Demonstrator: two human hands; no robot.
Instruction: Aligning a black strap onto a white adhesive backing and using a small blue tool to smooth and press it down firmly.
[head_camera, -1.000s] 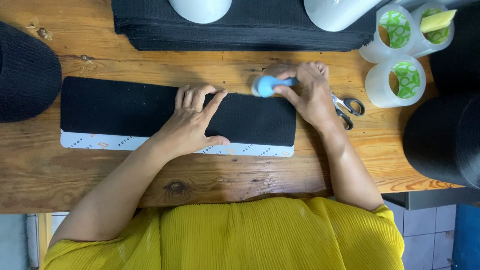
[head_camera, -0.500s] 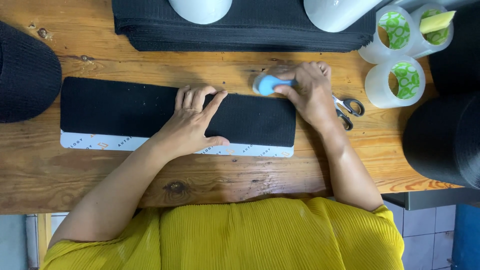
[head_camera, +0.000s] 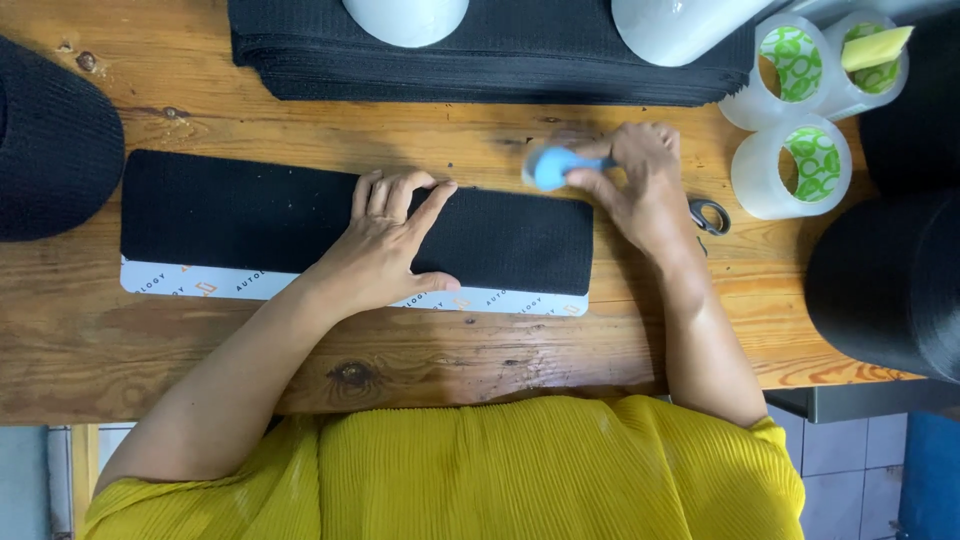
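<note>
- Wearing a yellow shirt (head_camera: 520, 470), the person sits close to a wooden table (head_camera: 150, 350).
- A long black strip (head_camera: 240, 215) lies flat on the table, just past its near edge. A thin white card (head_camera: 180, 283) with small marks peeks out under the strip's near side.
- The left hand (head_camera: 385, 245) rests on top of the strip, near its middle. Its fingers (head_camera: 385, 190) are spread open and flat, pressing down. They grip nothing.
- The right hand (head_camera: 645, 185) is at the strip's far right corner. Its fingers are curled tight around a small blue tool (head_camera: 550, 167), which looks blurry.
- Little scissors (head_camera: 708, 215) lie just beside the right hand.
- Three tape rolls (head_camera: 800, 165) sit near the right end of the table.
- A pile of black cloth (head_camera: 500, 60) lies at the far side, with two white round things (head_camera: 405, 15) on it.
</note>
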